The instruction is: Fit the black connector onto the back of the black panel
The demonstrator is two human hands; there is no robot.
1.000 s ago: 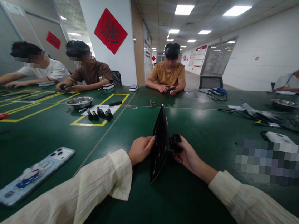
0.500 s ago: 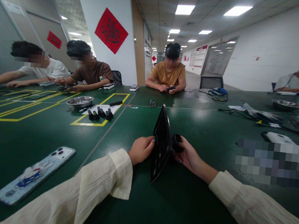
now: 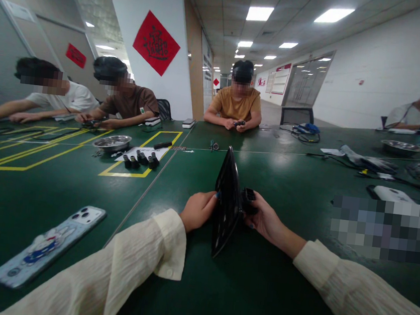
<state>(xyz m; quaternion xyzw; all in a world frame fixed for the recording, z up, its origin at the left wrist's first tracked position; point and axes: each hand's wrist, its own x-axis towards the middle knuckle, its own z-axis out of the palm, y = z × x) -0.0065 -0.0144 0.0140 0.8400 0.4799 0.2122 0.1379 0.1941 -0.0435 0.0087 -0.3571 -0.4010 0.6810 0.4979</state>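
A thin, glossy black plastic panel (image 3: 226, 215) stands on edge above the green table, seen nearly edge-on. My left hand (image 3: 199, 211) is closed, with thumb and finger against the panel's left face; whatever its fingertips pinch there is hidden. On the panel's other side, my right hand (image 3: 266, 215) grips a small black ribbed block (image 3: 248, 200) that sits against the panel. Whether the block is fixed to the panel I cannot tell. Left of my forearm lies a phone in a light blue cartoon case (image 3: 50, 245).
Several black cylindrical parts (image 3: 141, 160) stand on white paper, beside a metal bowl (image 3: 112, 143). Cables and a white device (image 3: 393, 194) lie at the right. A second metal bowl (image 3: 400, 147) is farther back. Several people sit around the green table (image 3: 273, 296).
My hands and the panel hold almost still. Across the table, the person in the tan shirt has slightly shifted their hands and the small dark thing in them.
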